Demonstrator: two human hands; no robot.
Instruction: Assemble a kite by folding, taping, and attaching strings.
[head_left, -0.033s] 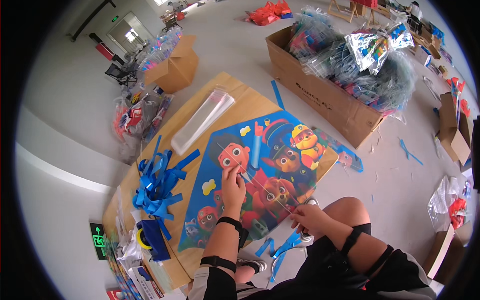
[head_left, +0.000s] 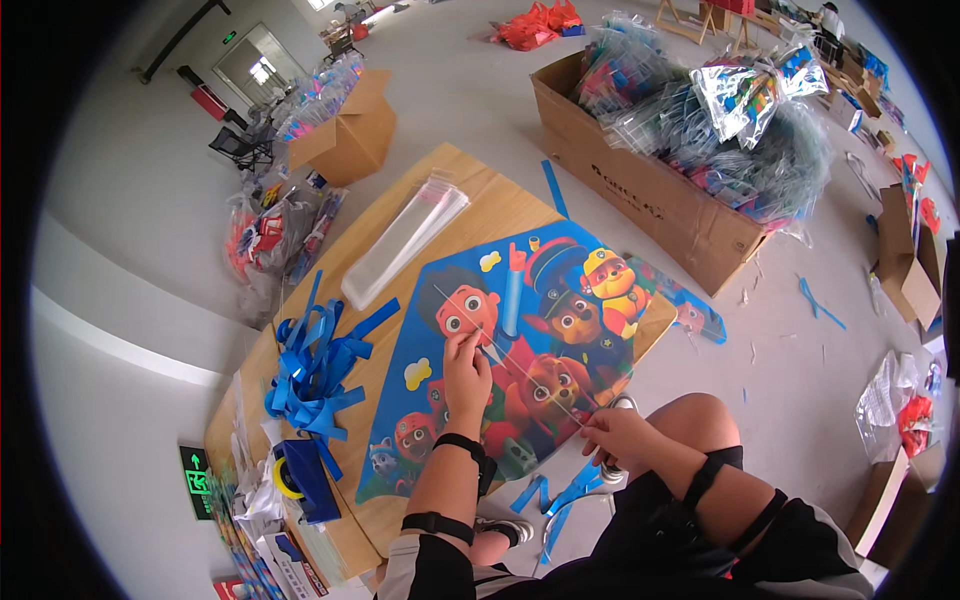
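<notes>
Across the wooden table (head_left: 455, 180) lies a kite (head_left: 572, 325) printed with cartoon characters on blue. A thin pale rod (head_left: 530, 379) runs diagonally over its face. My left hand (head_left: 466, 375) rests on the kite, its fingertips pinched together on the rod near the middle. At the kite's near right edge, my right hand (head_left: 610, 435) pinches the rod's lower end. Blue ribbon strips (head_left: 312, 375) lie in a heap left of the kite. Beyond them sits a stack of clear plastic sleeves (head_left: 405, 245).
A blue tape dispenser (head_left: 310, 482) stands on the table's near left. On the floor ahead is a large cardboard box (head_left: 640, 190) full of plastic-wrapped packs, with a smaller box (head_left: 365, 130) to its left. More blue strips (head_left: 572, 495) lie by my feet.
</notes>
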